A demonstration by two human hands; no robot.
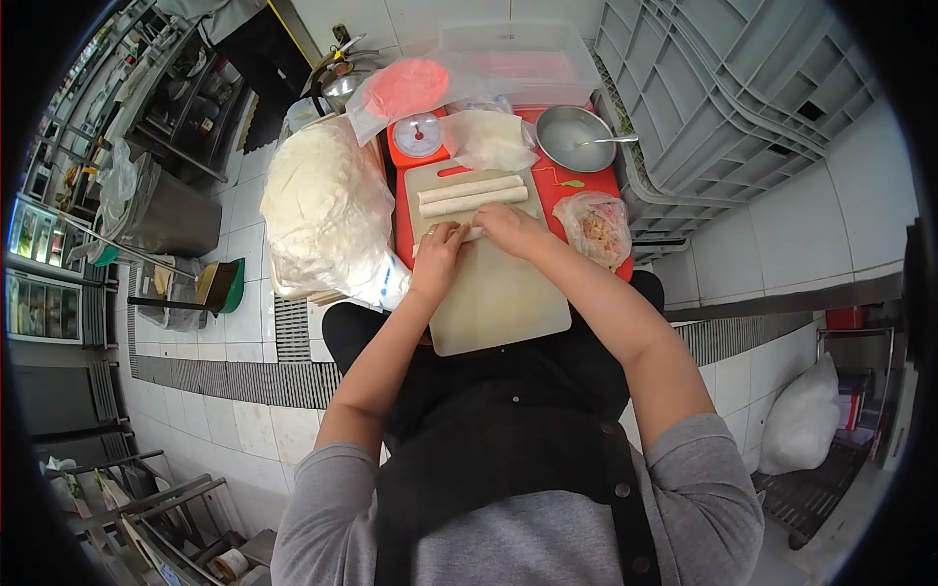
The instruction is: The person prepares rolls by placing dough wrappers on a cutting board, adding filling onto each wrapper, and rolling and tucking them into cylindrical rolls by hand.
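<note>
On a pale cutting board [500, 308], my left hand [442, 259] and my right hand [510, 231] grip a thin white rolled wrapper [475, 234], one at each end. The fingers of both hands are curled over it and cover much of it. Just beyond my hands lie two long white rolls [473, 194], side by side across the board. Behind the board a stack of white wrapper sheets [486, 140] rests in clear plastic. To the right is a plastic bag of chopped filling [598, 230]. A metal bowl [565, 137] of cloudy liquid holds a spoon [611, 141].
A large plastic-covered white mound [324, 200] stands at the left, beside a red dial scale [418, 137]. A pink disc in plastic [406, 86] and a clear tub [523, 59] are at the back. Stacked grey crates [723, 93] rise at the right.
</note>
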